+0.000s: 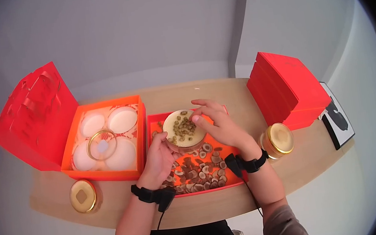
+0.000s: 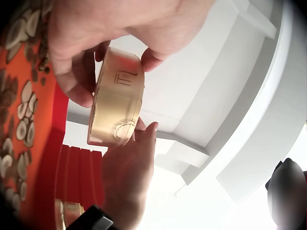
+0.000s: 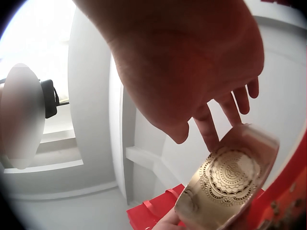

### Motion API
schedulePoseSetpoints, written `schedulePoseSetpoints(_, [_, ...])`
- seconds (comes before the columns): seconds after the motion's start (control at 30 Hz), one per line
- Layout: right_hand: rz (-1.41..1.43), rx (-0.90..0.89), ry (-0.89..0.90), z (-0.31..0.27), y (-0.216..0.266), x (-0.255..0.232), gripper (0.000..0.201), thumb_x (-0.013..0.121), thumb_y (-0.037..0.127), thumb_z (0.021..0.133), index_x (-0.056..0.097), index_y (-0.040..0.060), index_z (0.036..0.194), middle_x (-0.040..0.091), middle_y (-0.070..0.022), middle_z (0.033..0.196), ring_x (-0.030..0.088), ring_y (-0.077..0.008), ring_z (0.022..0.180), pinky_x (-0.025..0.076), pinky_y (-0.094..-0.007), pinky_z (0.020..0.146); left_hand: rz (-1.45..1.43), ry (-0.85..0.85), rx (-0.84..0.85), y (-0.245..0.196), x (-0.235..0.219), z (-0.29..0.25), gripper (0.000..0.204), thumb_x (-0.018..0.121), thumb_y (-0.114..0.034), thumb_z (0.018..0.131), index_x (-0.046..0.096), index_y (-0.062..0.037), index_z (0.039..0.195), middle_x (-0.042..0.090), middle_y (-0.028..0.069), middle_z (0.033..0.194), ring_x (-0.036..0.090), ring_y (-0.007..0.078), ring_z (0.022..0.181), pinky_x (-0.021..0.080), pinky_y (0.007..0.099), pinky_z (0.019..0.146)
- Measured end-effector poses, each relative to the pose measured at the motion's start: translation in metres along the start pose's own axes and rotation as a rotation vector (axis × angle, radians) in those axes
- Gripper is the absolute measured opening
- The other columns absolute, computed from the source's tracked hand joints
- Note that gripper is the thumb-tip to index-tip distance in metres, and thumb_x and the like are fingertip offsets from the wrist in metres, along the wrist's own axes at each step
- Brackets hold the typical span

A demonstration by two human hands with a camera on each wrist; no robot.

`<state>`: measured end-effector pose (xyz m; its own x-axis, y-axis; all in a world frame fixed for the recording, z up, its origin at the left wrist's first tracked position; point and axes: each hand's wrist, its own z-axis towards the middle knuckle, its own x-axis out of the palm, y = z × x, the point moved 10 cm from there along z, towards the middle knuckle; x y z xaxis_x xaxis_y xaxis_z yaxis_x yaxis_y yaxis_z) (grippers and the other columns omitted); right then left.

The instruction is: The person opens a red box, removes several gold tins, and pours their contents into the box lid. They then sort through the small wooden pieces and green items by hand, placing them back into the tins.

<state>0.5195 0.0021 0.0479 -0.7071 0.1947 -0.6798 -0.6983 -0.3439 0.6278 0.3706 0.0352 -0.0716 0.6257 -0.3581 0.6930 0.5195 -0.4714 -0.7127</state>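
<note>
Container: a round container with a cream top (image 1: 179, 141), held above the red tray (image 1: 198, 193) and tipped slightly; its wall bears lettering and a gold emblem.
Container's load: small greenish-brown dried pieces (image 1: 183, 127), mostly clustered near the middle of the top.
Left hand (image 1: 157, 156): gripping the container at its left side, thumb by the rim.
Right hand (image 1: 220, 125): fingers extended and spread at the container's right edge; whether the thumb and forefinger touch a piece cannot be told.
Tray contents: many dried round slices (image 1: 201, 174), brown-edged and pale-centred, scattered and overlapping.
Orange box (image 1: 105, 176): left of the tray, its white insert showing four round recesses.
Clear round lid (image 1: 102, 145): gold-rimmed, resting on the insert.
Jars: one gold-lidded jar (image 1: 83, 196) in front of the orange box; another jar (image 1: 278, 140) right of the tray.
Red box (image 1: 285, 89): behind the right-hand jar.
Table (image 1: 187, 212): pale wood, under all of these.
</note>
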Motion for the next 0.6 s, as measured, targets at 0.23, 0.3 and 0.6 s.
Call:
schedulePoseSetpoints(0.23, [0.159,0.144,-0.056,-0.004,-0.035,0.000,0.060,0.055,0.046,0.105,0.048,0.0040,0.147,0.058,-0.0233,0.140,0.056,-0.0340,0.131,0.045,-0.0424,0.109,0.030,0.022,0.004,0.002,-0.001,0.003,0.028,0.045,-0.036,0.106,0.051,-0.0103,0.116,0.066,0.0108,0.118,0.066,0.0199,0.102,0.053,0.0387,0.085])
schedulePoseSetpoints(0.3, [0.190,0.265,0.012,-0.007,-0.038,0.000,0.064,0.054,0.048,0.105,0.044,0.0036,0.150,0.060,-0.0244,0.136,0.058,-0.0336,0.129,0.046,-0.0418,0.107,0.041,0.030,0.007,0.001,0.002,0.003,0.030,0.045,-0.036,0.105,0.052,-0.0099,0.117,0.066,0.0110,0.120,0.066,0.0198,0.103,0.053,0.0384,0.085])
schedulePoseSetpoints(0.6, [0.212,0.421,0.181,-0.012,-0.053,0.026,0.080,0.058,0.060,0.098,0.041,0.0033,0.153,0.068,-0.0238,0.118,0.067,-0.0318,0.111,0.052,-0.0397,0.096,0.048,0.044,0.030,-0.005,0.009,0.000,0.036,0.044,-0.038,0.105,0.053,-0.0079,0.123,0.067,0.0097,0.115,0.065,0.0175,0.096,0.052,0.0365,0.084])
